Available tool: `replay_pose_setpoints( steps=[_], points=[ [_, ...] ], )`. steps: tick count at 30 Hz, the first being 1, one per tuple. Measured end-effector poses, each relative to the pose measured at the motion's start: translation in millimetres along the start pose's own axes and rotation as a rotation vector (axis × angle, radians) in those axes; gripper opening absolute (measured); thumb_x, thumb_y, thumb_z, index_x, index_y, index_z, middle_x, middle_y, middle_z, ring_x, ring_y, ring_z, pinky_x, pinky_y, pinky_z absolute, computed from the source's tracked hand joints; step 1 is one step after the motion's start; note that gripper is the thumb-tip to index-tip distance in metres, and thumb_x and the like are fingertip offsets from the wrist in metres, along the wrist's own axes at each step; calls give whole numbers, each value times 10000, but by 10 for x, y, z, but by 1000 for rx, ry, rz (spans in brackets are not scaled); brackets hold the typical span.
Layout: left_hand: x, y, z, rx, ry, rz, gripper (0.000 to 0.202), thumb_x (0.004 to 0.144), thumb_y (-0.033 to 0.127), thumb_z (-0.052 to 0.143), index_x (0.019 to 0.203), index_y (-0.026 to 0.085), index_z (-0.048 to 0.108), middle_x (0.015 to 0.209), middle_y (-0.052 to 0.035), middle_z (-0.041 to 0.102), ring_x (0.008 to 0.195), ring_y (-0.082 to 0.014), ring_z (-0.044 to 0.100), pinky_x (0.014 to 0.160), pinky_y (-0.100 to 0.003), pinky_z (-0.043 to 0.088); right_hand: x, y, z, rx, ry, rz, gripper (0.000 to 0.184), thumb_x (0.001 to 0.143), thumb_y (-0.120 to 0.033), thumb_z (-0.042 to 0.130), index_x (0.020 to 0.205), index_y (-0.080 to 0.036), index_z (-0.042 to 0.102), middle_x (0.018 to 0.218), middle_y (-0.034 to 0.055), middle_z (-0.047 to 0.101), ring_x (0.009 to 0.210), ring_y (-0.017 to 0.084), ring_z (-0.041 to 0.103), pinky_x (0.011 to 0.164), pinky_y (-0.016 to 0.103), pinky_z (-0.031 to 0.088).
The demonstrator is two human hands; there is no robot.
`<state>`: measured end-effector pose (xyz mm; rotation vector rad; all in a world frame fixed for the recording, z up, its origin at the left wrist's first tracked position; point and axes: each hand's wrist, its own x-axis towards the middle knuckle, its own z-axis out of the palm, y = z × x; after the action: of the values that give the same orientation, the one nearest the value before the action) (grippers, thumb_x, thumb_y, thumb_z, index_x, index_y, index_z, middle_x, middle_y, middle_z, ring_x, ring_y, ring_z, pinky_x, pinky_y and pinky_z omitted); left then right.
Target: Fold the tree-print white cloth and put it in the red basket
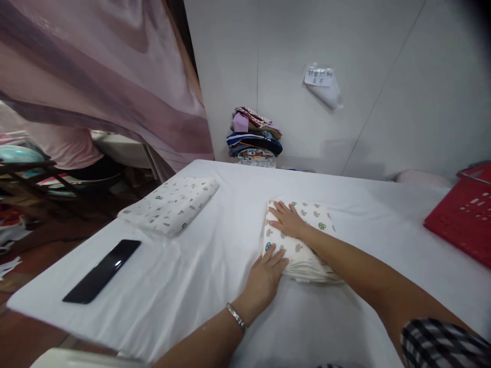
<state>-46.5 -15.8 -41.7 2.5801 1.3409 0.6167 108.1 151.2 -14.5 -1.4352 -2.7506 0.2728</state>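
A folded cream cloth (307,255) with green and grey prints lies on the white-covered table (215,276) in front of me. My right hand (286,220) rests flat on its top, fingers stretched toward the far left corner. My left hand (264,276), with a silver bracelet on the wrist, presses against the cloth's near left edge, fingers lying on the fold.
A second folded white printed cloth (171,204) lies to the left. A black phone (103,270) sits near the table's left edge. A stack of folded colourful clothes (253,137) stands at the wall. A red basket (462,214) is at the right. A pink curtain (95,76) hangs upper left.
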Motion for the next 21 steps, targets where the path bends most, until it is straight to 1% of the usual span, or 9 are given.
replay_pose_setpoints(
  steps=[3, 5, 7, 10, 12, 14, 16, 19, 21],
  points=[
    [-4, -6, -3, 1, 15, 12, 410, 888, 89, 421, 1254, 216, 555, 1403, -34, 503, 1376, -262, 340, 1039, -487, 452, -106, -8, -147, 25, -54, 27, 691, 938, -608, 195, 1509, -220, 222, 1581, 88, 88, 1451, 271, 52, 1139, 526, 80],
    [-3, -9, -3, -3, 29, 18, 403, 886, 94, 435, 1250, 220, 556, 1396, -38, 510, 1373, -261, 346, 1038, -483, 453, -204, 64, -189, -12, -10, 53, 693, 932, -614, 213, 1505, -225, 239, 1580, 85, 104, 1450, 280, 52, 1139, 535, 55],
    [1, -12, -1, -10, 35, 24, 404, 880, 90, 448, 1245, 222, 559, 1393, -42, 513, 1371, -261, 348, 1036, -481, 454, -290, 203, -173, -59, 28, 117, 672, 932, -600, 237, 1499, -239, 258, 1579, 70, 124, 1449, 284, 64, 1138, 541, 37],
    [12, -19, 1, -11, 29, 13, 412, 869, 79, 458, 1240, 225, 561, 1394, -37, 512, 1372, -257, 348, 1030, -470, 461, -346, 424, -116, -59, -7, 201, 645, 938, -579, 238, 1499, -262, 252, 1580, 40, 129, 1448, 267, 85, 1139, 541, 64],
    [17, -25, -2, -4, 22, 11, 415, 868, 80, 458, 1244, 223, 557, 1396, -34, 510, 1375, -252, 344, 1034, -465, 458, -347, 486, -114, -36, -27, 213, 647, 938, -579, 234, 1502, -261, 244, 1580, 31, 123, 1450, 259, 77, 1141, 536, 72],
    [20, -27, -10, 2, 19, 13, 414, 869, 80, 458, 1248, 215, 555, 1397, -35, 509, 1378, -249, 338, 1045, -467, 447, -372, 445, -144, -11, -39, 225, 653, 937, -580, 229, 1499, -248, 256, 1581, 45, 121, 1450, 269, 69, 1140, 539, 74],
    [21, -21, -23, 2, 21, 11, 409, 866, 82, 464, 1243, 209, 559, 1396, -39, 510, 1381, -249, 334, 1054, -469, 439, -466, 316, -165, 6, -40, 215, 656, 938, -583, 232, 1495, -239, 271, 1583, 67, 104, 1449, 287, 52, 1135, 550, 72],
    [26, -3, -42, -10, 30, 12, 423, 865, 74, 453, 1244, 229, 557, 1396, -30, 511, 1388, -237, 321, 1060, -467, 434, -723, 52, -106, 17, -20, 64, 656, 929, -611, 259, 1486, -267, 293, 1582, 65, 107, 1448, 300, 47, 1133, 557, 45],
    [31, 3, -48, -20, 35, 21, 447, 866, 65, 433, 1262, 242, 543, 1394, -20, 514, 1392, -227, 313, 1066, -466, 428, -893, -96, -31, 44, -18, -41, 653, 932, -622, 238, 1483, -278, 301, 1582, 53, 114, 1447, 291, 71, 1138, 545, 35]
  ],
)
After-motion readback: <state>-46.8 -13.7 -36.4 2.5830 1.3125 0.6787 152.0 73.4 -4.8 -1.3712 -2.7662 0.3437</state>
